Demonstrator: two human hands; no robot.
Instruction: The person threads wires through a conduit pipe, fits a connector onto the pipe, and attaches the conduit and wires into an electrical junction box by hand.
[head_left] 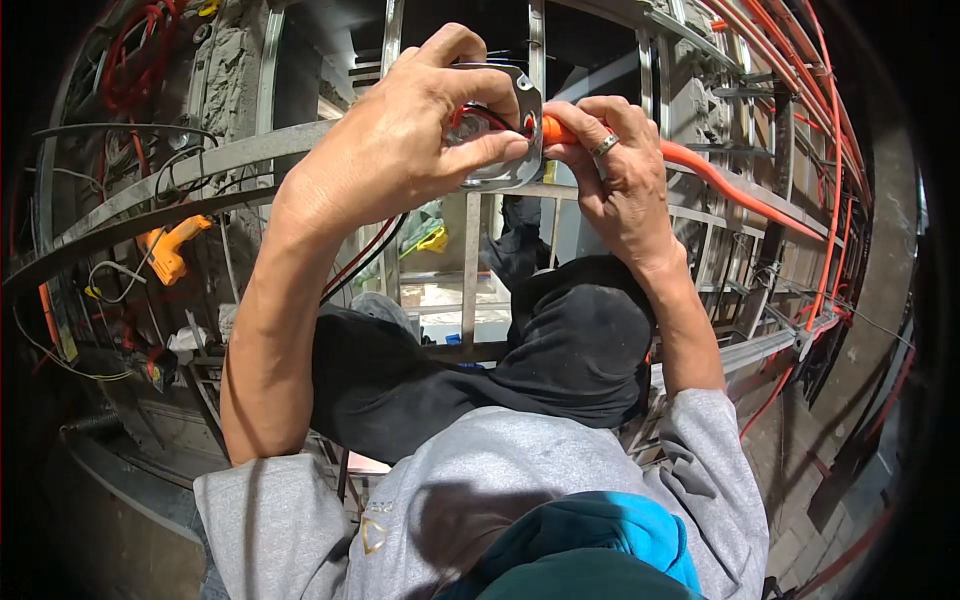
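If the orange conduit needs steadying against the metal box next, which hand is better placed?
Probably the right hand: its fingers grip the orange conduit near its end, right beside the metal box. The left hand looks occupied, thumb and fingers curled in at the box.

left fingers point(487, 152): curled, gripping | right fingers point(577, 122): pinching | both forearms point(272, 345): extended forward

On your grey short-sleeved fabric shirt point(530, 450) sits a small gold angular emblem point(373, 536) — no lettering can be read.
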